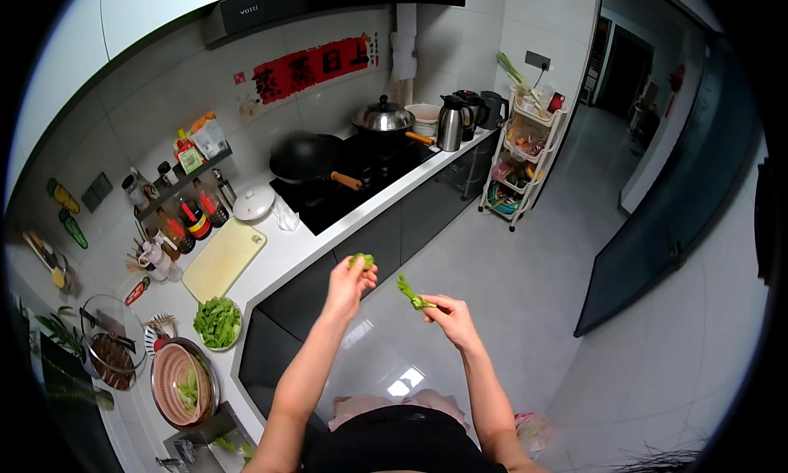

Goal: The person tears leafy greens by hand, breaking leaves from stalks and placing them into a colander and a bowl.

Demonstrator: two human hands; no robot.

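Observation:
Both of my hands are raised in front of me, over the floor beside the counter. My left hand (349, 286) has its fingers closed on a small piece of green vegetable (362, 261). In my right hand (451, 319), thumb and fingers pinch a green vegetable stalk (414, 295), its leafy end pointing up and left. The two pieces are apart. To the left on the counter, a bowl of cut green leaves (217, 323) stands near the yellow-green cutting board (223, 259).
A pink colander (167, 383) with some greens sits in a metal bowl beside the sink (215, 440). A black wok (308, 158) and a lidded pan (383, 117) are on the stove. A tiered cart (525, 144) stands past the counter's end. A plastic bag (533, 433) lies low at right.

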